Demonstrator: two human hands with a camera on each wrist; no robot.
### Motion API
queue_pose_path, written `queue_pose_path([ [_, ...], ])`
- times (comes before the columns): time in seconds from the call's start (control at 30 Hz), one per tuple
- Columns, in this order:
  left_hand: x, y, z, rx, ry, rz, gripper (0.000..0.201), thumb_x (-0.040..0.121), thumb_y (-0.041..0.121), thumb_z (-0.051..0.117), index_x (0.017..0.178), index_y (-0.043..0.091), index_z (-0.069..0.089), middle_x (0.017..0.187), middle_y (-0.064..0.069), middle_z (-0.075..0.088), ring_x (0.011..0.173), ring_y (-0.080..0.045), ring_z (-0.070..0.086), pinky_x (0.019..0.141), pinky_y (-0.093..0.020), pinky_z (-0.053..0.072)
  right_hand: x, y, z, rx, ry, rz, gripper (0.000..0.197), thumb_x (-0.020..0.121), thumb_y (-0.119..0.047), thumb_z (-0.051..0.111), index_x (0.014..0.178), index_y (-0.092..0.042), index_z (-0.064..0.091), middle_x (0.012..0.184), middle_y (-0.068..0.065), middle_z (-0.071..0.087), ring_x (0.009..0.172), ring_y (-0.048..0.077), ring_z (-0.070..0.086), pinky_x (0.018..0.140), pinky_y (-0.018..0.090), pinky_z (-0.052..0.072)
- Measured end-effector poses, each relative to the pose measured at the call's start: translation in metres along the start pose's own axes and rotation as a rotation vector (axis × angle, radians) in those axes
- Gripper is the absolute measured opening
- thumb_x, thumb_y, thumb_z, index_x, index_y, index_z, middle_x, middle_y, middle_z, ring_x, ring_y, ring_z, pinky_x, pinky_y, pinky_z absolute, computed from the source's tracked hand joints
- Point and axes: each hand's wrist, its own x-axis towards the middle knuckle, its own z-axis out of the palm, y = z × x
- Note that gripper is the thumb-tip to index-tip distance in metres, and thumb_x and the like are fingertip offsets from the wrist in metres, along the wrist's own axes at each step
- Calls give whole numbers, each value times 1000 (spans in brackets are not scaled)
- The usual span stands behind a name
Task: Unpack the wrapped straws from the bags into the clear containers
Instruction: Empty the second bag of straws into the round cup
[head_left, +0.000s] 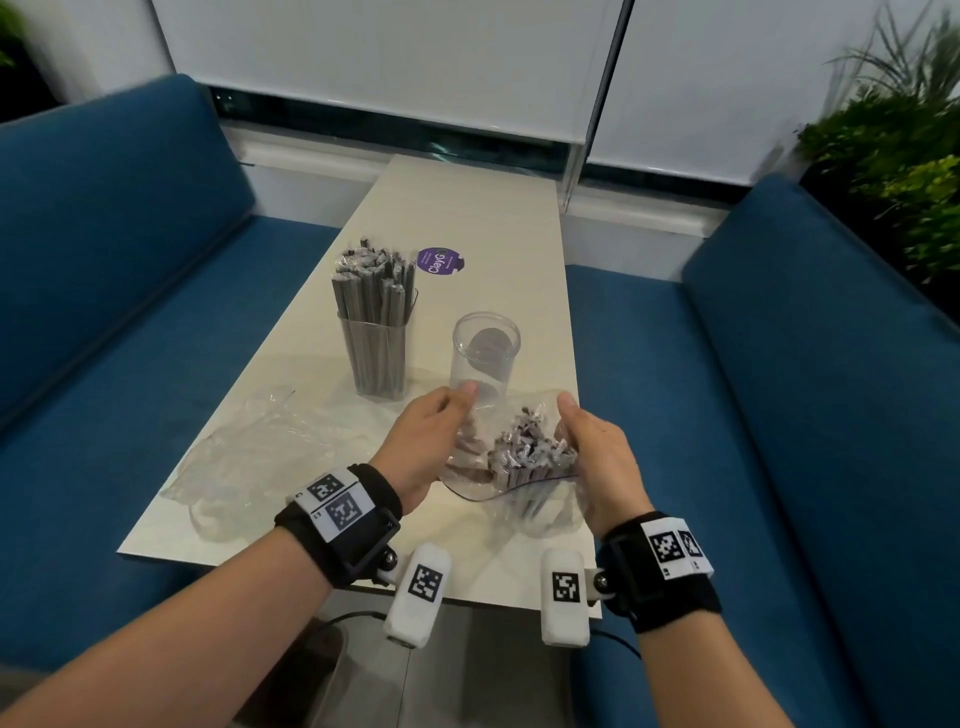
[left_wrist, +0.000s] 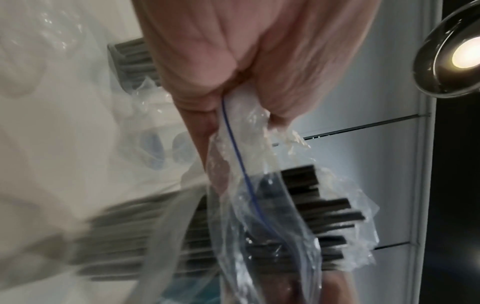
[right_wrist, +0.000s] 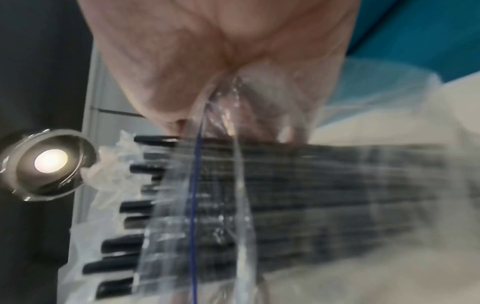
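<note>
A clear zip bag (head_left: 519, 493) with a blue seal line, full of wrapped black straws (head_left: 530, 452), is held over the near end of the white table (head_left: 493, 218). My left hand (head_left: 431, 441) pinches the bag's left rim (left_wrist: 233, 131) and my right hand (head_left: 597, 452) pinches its right rim (right_wrist: 218, 107), and the mouth gapes between them. Straw tips (right_wrist: 122, 244) poke out past the opening. Just beyond the bag stands an empty round clear container (head_left: 484, 353). A square clear container (head_left: 376, 358) to its left is packed with upright wrapped straws (head_left: 371, 280).
An empty crumpled clear bag (head_left: 244, 457) lies on the table's near left. A purple round sticker (head_left: 440, 260) sits behind the containers. Blue sofas (head_left: 114, 249) flank the narrow table on both sides, with plants (head_left: 893, 156) at the far right.
</note>
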Motion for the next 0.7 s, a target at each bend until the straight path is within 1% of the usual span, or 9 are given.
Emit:
queue_pose_path([
  [0.07, -2, 1, 1, 66, -39, -10, 34, 98, 50, 57, 95, 15, 58, 83, -2, 56, 55, -3, 66, 58, -27, 52, 4, 5, 2, -39, 37, 55, 51, 101, -52, 57, 79, -8, 68, 84, 5, 76, 81, 24, 72, 79, 36, 58],
  [0.17, 0, -6, -4, 131, -114, -50, 36, 93, 44, 69, 103, 9, 63, 101, -5, 67, 73, -19, 67, 65, -33, 51, 9, 11, 2, -151, 81, -30, 49, 99, -57, 54, 81, -16, 73, 86, 2, 80, 86, 28, 76, 86, 48, 61],
  [0.27, 1, -7, -7, 47, -86, -64, 22, 98, 31, 66, 91, 10, 71, 104, -8, 71, 80, -28, 62, 69, -33, 54, 2, 6, 4, -206, 81, -187, 43, 106, -48, 49, 72, -22, 59, 62, -10, 60, 60, 11, 56, 66, 38, 52],
  [0.37, -1, -2, -5, 75, -60, 2, 28, 101, 36, 60, 85, 14, 67, 87, 3, 66, 74, -15, 58, 54, -22, 51, -5, -2, 9, -280, 88, -343, 38, 109, -41, 46, 82, -16, 56, 66, 3, 65, 57, 8, 55, 60, 31, 50],
  [0.43, -2, 0, -5, 81, -118, 25, 30, 100, 41, 61, 86, 14, 65, 84, 3, 67, 75, -14, 60, 61, -27, 53, -1, 1, 11, -290, 137, -378, 31, 109, -38, 48, 86, -18, 56, 57, -2, 64, 51, 4, 54, 55, 20, 47],
  [0.53, -5, -1, -5, 86, -152, 37, 22, 95, 26, 70, 102, 6, 67, 83, -5, 68, 77, -18, 65, 62, -32, 58, 8, 6, 13, -307, 176, -366, 10, 106, -29, 55, 106, -19, 58, 49, -13, 62, 45, -2, 54, 51, 9, 42],
  [0.63, -3, -5, -6, 10, -42, -30, 24, 97, 20, 69, 116, 8, 62, 85, -10, 66, 77, -26, 64, 73, -46, 58, 11, 12, 10, -302, 176, -331, 13, 103, -26, 61, 114, -27, 55, 79, -7, 72, 60, -9, 61, 60, 6, 45],
  [0.67, -1, -5, -6, -23, 6, -52, 21, 99, 18, 66, 117, 11, 59, 86, -9, 65, 76, -27, 63, 75, -49, 57, 11, 13, 8, -267, 161, -299, 12, 102, -27, 62, 112, -27, 56, 92, -4, 73, 65, -10, 64, 67, 8, 49],
  [0.7, 0, -5, -7, -54, 49, -60, 19, 101, 16, 63, 118, 15, 55, 89, -9, 62, 75, -27, 63, 73, -49, 57, 10, 16, 3, -225, 123, -271, 8, 102, -28, 63, 109, -27, 59, 101, -1, 73, 71, -7, 68, 76, 18, 56],
])
